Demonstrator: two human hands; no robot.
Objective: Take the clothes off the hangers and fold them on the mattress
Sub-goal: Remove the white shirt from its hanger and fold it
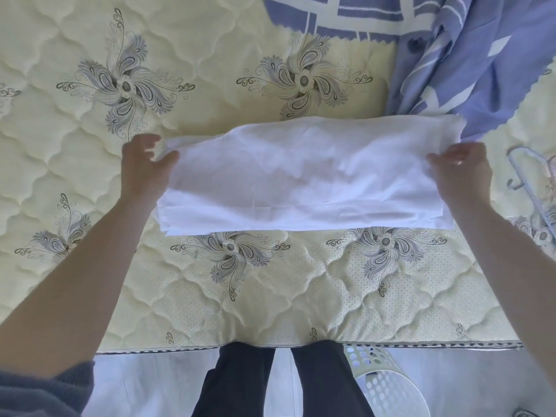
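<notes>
Folding the white garment (304,179) on the mattress (270,296), the left hand (144,170) and right hand (463,176) are pinching its ends; keeping both sides level should be making a neat fold.

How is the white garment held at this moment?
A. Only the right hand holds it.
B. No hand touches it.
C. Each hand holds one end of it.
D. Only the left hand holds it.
C: the left hand grips the left end of the white garment and the right hand grips its right end, over the mattress.
</notes>
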